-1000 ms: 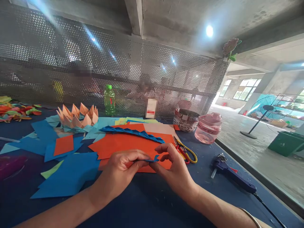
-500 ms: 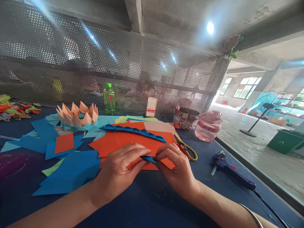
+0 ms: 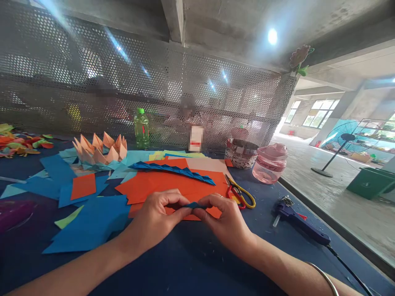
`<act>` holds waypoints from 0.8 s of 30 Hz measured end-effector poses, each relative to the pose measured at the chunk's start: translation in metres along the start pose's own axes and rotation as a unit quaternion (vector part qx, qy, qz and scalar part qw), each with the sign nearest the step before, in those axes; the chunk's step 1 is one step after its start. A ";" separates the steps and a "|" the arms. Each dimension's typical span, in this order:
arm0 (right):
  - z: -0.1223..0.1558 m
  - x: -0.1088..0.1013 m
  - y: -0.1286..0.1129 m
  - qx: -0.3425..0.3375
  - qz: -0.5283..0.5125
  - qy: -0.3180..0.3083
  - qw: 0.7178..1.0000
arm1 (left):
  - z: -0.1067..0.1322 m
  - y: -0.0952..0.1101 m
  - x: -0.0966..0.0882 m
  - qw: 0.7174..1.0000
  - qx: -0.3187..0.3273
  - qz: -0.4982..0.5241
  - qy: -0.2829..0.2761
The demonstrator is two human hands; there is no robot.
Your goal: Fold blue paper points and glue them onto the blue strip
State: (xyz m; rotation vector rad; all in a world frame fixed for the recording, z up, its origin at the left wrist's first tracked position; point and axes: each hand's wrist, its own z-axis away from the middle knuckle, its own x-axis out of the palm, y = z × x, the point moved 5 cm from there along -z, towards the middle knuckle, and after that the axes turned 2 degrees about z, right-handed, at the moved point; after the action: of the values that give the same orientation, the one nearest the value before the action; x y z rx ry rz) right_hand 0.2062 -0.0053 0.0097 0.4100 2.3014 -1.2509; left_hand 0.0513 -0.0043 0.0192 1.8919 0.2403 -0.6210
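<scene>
Between my left hand (image 3: 160, 213) and my right hand (image 3: 226, 216) is a small piece of folded blue paper (image 3: 193, 204). Each hand pinches one end of it between thumb and fingers, so much of it is hidden. Orange paper sheets (image 3: 154, 187) lie flat just behind the hands. Across them rests a long strip of folded blue paper (image 3: 173, 170) made of overlapping pointed pieces. Scissors (image 3: 242, 193) with red and yellow handles lie to the right of my right hand.
A peach paper ring of points (image 3: 100, 150) and blue sheets (image 3: 92, 226) lie left. A green bottle (image 3: 141, 129) stands behind. At right are a round container (image 3: 241, 156), a pink jar (image 3: 269, 164) and a glue gun (image 3: 300, 222) with its cord. People sit behind the perforated screen (image 3: 154, 82).
Both hands have turned a little, and the blue piece between them now shows as a small peak rather than a flat, tilted strip. The things on the table have stayed put.
</scene>
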 end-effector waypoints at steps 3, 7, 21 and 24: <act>0.001 0.002 0.002 0.059 -0.036 -0.027 0.997 | -0.001 0.001 0.001 0.998 -0.045 0.043 -0.021; 0.001 0.003 0.005 0.096 -0.067 -0.041 0.992 | -0.001 -0.003 0.006 0.994 -0.085 0.052 -0.038; 0.001 0.007 0.009 0.122 -0.153 -0.035 0.980 | 0.001 -0.005 0.006 0.992 -0.095 0.072 -0.038; 0.002 0.008 0.007 0.115 -0.157 -0.041 0.980 | 0.001 -0.004 0.005 0.990 -0.106 0.074 -0.053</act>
State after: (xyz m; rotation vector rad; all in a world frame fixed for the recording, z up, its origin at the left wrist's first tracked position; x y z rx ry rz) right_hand 0.2039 -0.0029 -0.0006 0.0673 2.2180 -1.6625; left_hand 0.0536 -0.0041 0.0128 1.6510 0.0912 -0.5698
